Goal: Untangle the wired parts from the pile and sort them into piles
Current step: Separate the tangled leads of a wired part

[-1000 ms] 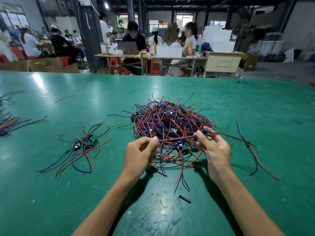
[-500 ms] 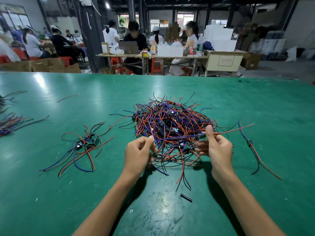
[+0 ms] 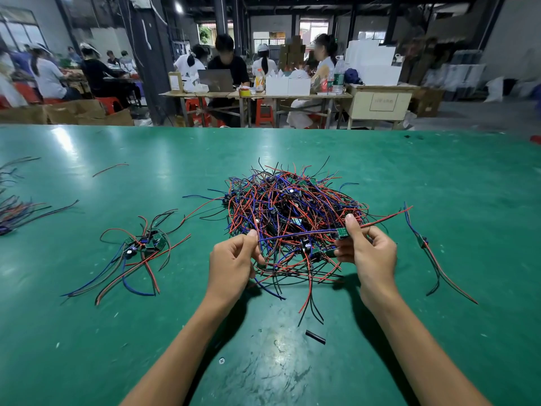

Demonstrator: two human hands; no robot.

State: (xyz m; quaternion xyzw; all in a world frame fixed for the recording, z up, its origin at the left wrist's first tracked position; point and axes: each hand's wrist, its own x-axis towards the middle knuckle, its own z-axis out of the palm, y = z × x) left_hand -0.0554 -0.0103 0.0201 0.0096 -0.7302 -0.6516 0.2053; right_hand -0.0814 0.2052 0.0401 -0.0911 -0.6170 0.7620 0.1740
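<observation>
A tangled pile of small green circuit boards with red, blue and black wires lies mid-table. One wired part is stretched level just above the pile's near side. My right hand pinches its green board between thumb and fingers, and its red and blue wires stick out to the right. My left hand pinches the far ends of its blue wires. A smaller sorted pile of several parts lies to the left. A single wired part lies to the right.
The green table carries a loose red wire at far left and a bundle of wires at the left edge. A short black tube and a screw lie near me. People sit at benches beyond the table.
My right hand has lifted the board end slightly and turned it, so its free red and blue wires rose off the table and swung up to the right. My left hand kept its pinch.
</observation>
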